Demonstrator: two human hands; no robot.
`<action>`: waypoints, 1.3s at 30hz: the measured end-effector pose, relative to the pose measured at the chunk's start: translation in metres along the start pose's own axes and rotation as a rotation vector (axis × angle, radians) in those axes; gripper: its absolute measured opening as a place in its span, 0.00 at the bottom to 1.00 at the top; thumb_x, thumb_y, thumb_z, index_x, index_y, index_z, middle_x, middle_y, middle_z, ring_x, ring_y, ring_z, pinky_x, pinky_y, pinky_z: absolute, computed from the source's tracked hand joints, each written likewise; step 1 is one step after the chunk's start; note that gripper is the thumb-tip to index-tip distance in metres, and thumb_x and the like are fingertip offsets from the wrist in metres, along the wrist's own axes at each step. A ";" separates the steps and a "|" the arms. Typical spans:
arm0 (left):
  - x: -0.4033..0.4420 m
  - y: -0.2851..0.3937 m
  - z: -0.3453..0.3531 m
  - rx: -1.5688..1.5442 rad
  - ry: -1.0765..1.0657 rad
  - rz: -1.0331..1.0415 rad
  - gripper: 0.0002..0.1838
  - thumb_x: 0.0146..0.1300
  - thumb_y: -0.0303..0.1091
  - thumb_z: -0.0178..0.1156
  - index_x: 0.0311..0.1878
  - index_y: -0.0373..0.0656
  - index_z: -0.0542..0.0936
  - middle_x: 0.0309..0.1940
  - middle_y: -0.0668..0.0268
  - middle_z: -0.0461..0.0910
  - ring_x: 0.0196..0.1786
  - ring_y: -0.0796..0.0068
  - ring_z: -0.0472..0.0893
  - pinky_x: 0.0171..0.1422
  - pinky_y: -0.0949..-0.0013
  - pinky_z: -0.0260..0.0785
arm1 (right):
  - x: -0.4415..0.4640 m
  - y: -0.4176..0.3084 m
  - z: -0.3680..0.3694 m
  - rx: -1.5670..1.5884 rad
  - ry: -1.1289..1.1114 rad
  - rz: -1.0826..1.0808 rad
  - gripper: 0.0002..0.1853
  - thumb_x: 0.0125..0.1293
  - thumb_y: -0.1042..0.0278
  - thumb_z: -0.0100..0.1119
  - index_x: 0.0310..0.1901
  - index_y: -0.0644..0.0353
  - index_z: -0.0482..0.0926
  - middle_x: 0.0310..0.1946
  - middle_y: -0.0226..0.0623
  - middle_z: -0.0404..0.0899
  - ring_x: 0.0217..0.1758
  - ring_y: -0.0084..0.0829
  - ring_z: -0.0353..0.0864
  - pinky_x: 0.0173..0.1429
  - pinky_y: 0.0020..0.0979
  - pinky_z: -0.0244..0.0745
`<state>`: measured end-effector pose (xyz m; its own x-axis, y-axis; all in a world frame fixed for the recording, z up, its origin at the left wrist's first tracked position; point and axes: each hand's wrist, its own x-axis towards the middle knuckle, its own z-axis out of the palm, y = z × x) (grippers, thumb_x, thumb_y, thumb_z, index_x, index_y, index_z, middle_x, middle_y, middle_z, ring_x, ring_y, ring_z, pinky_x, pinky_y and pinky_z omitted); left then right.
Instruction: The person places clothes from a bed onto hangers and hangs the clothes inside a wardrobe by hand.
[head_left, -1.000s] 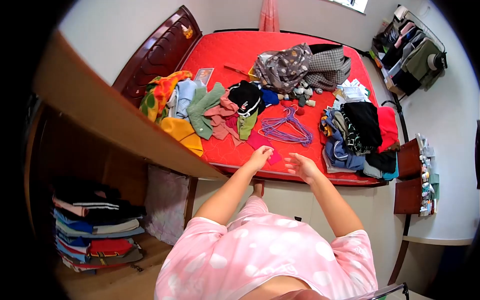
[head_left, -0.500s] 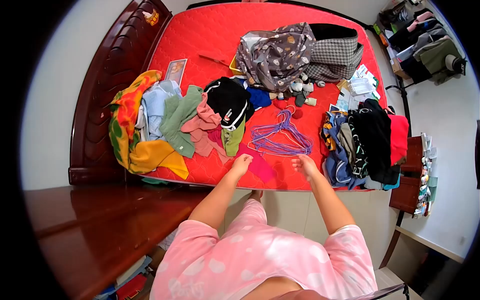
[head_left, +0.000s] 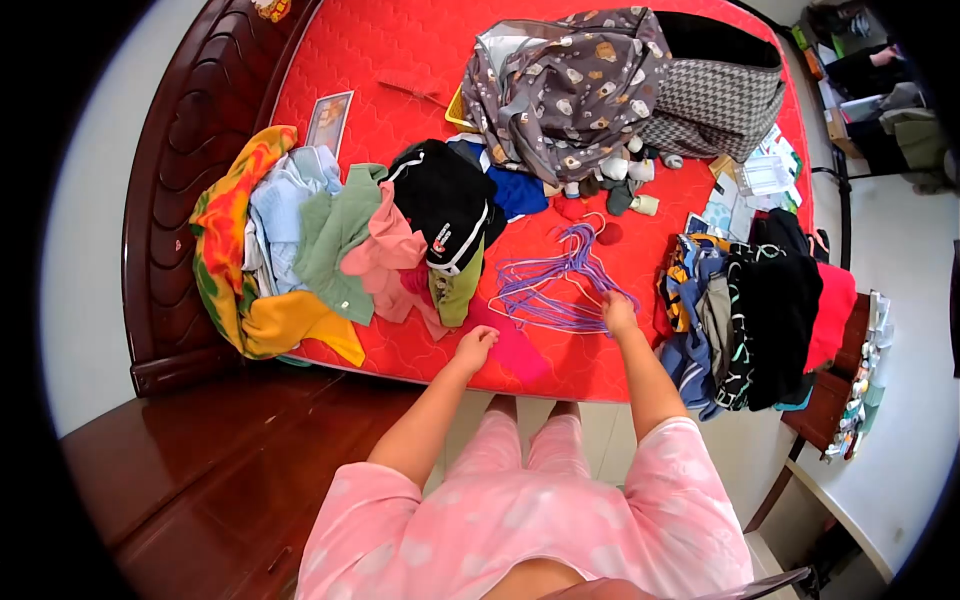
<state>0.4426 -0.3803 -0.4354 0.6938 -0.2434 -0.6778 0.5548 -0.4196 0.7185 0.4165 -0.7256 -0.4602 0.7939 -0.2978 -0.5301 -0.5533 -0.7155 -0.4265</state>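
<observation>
A bunch of purple and pale clothes hangers lies in the middle of the red mattress. My right hand is at the right end of the bunch, its fingers closed on a hanger there. My left hand hovers by the mattress's front edge with its fingers curled in, and nothing shows in it. Just right of it lies a flat magenta cloth. Left of the hangers are a lime green garment, a black garment with white trim, a pink one and a green one.
On the right side of the mattress sits a clothes pile. Behind the hangers are rolled socks, a patterned grey cloth and a houndstooth bag. An orange and yellow blanket lies near the wooden headboard.
My right hand has moved forward onto the right end of the hangers. My left hand stays near the front edge. The view has shifted closer to the bed.
</observation>
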 end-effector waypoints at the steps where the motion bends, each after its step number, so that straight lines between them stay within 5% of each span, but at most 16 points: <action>1: -0.001 0.001 0.004 -0.038 0.010 -0.027 0.10 0.67 0.33 0.51 0.44 0.37 0.78 0.36 0.64 0.81 0.40 0.76 0.78 0.47 0.71 0.70 | 0.013 0.003 0.000 -0.058 -0.006 -0.022 0.19 0.61 0.66 0.52 0.55 0.57 0.74 0.51 0.45 0.76 0.54 0.45 0.75 0.60 0.40 0.70; 7: -0.014 -0.009 0.022 -0.157 0.024 -0.066 0.09 0.68 0.30 0.50 0.45 0.37 0.77 0.38 0.64 0.80 0.40 0.77 0.78 0.47 0.73 0.71 | 0.055 -0.002 0.002 -0.248 -0.239 -0.103 0.22 0.59 0.67 0.52 0.57 0.55 0.74 0.67 0.39 0.58 0.67 0.43 0.60 0.65 0.42 0.66; 11: -0.017 -0.018 0.032 -0.195 0.018 -0.099 0.09 0.68 0.29 0.50 0.45 0.36 0.77 0.38 0.64 0.80 0.40 0.77 0.78 0.46 0.74 0.71 | 0.076 0.001 0.024 -0.340 -0.262 -0.092 0.23 0.59 0.67 0.52 0.58 0.54 0.72 0.65 0.38 0.61 0.67 0.43 0.62 0.66 0.42 0.65; 17: -0.017 -0.023 0.050 -0.261 0.028 -0.076 0.09 0.68 0.29 0.50 0.45 0.36 0.77 0.38 0.64 0.80 0.40 0.76 0.78 0.46 0.74 0.71 | 0.071 0.018 0.028 -0.255 -0.119 -0.262 0.19 0.57 0.74 0.54 0.52 0.55 0.75 0.48 0.42 0.76 0.53 0.43 0.75 0.54 0.40 0.72; 20: -0.022 -0.009 0.055 -0.256 0.017 -0.085 0.10 0.69 0.29 0.50 0.47 0.36 0.76 0.41 0.64 0.79 0.41 0.77 0.77 0.48 0.74 0.71 | 0.038 0.000 0.003 0.151 0.041 -0.264 0.15 0.57 0.78 0.55 0.47 0.57 0.78 0.39 0.41 0.79 0.40 0.41 0.78 0.47 0.37 0.72; 23: -0.026 -0.004 0.055 -0.290 0.044 -0.103 0.10 0.69 0.29 0.50 0.48 0.37 0.76 0.41 0.65 0.79 0.42 0.77 0.77 0.49 0.74 0.70 | 0.000 -0.015 -0.018 0.335 -0.050 -0.394 0.12 0.60 0.73 0.56 0.46 0.54 0.80 0.45 0.43 0.79 0.49 0.43 0.78 0.52 0.36 0.72; 30: -0.047 0.013 0.031 -0.309 0.189 -0.042 0.13 0.68 0.36 0.53 0.53 0.44 0.74 0.46 0.67 0.76 0.49 0.76 0.73 0.55 0.69 0.66 | -0.060 -0.041 -0.065 0.300 -0.169 -0.473 0.13 0.62 0.71 0.56 0.48 0.56 0.80 0.42 0.42 0.80 0.45 0.39 0.80 0.50 0.31 0.72; 37: -0.079 0.059 -0.017 -0.543 0.337 -0.248 0.31 0.66 0.54 0.51 0.69 0.56 0.57 0.70 0.64 0.55 0.67 0.67 0.59 0.64 0.54 0.55 | -0.090 -0.097 -0.099 0.799 -0.216 -0.318 0.13 0.65 0.76 0.55 0.50 0.62 0.79 0.31 0.26 0.77 0.34 0.16 0.72 0.39 0.20 0.69; 39: -0.088 0.082 -0.031 -0.679 0.385 -0.235 0.30 0.67 0.55 0.50 0.68 0.55 0.58 0.68 0.63 0.59 0.66 0.66 0.62 0.64 0.55 0.57 | -0.095 -0.116 -0.108 0.828 -0.250 -0.312 0.13 0.65 0.75 0.55 0.51 0.60 0.79 0.28 0.23 0.73 0.32 0.14 0.70 0.38 0.18 0.68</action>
<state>0.4413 -0.3665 -0.3121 0.5649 0.1543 -0.8106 0.7775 0.2296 0.5855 0.4325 -0.6826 -0.2812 0.9131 0.0470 -0.4049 -0.4039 -0.0308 -0.9143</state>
